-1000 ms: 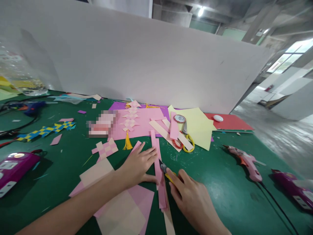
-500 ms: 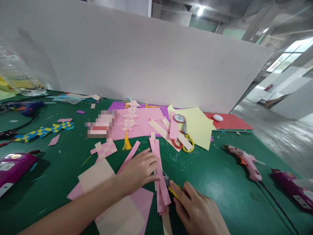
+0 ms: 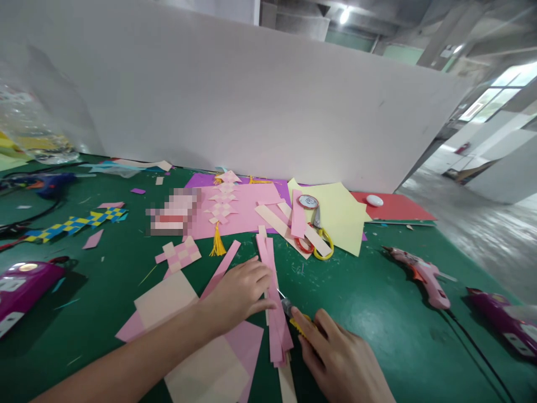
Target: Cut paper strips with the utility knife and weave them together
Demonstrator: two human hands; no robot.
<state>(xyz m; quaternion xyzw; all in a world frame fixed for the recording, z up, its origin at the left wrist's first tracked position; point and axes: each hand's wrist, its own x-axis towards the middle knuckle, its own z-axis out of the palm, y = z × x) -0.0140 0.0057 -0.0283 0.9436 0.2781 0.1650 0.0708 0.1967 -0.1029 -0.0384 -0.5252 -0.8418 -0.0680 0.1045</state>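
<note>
My right hand (image 3: 342, 358) is closed around a utility knife (image 3: 287, 307) with a yellow handle and a grey metal front. Its thin blade points forward and left, at the right edge of a bundle of pink paper strips (image 3: 274, 324). Across the strips lies my left hand (image 3: 243, 285), its fingers stretched out and resting on them, thumb apart. A cream paper strip (image 3: 286, 380) shows under the bundle's near end. Beneath my left forearm are cream paper sheets (image 3: 210, 369) and pink ones. Another pink strip (image 3: 222, 268) passes under that hand.
Scissors (image 3: 323, 243) and a tape roll (image 3: 308, 201) lie on yellow paper (image 3: 344, 218). Woven paper with a yellow tassel (image 3: 217, 243) rests on pink paper. A pink glue gun (image 3: 423, 277) lies right; purple devices (image 3: 31, 291) flank the green table (image 3: 356, 296). A white panel (image 3: 235, 101) stands behind.
The knife's front has shifted slightly forward and left, and more of its blade shows at the strips' edge. My left hand and the strips stay nearly still.
</note>
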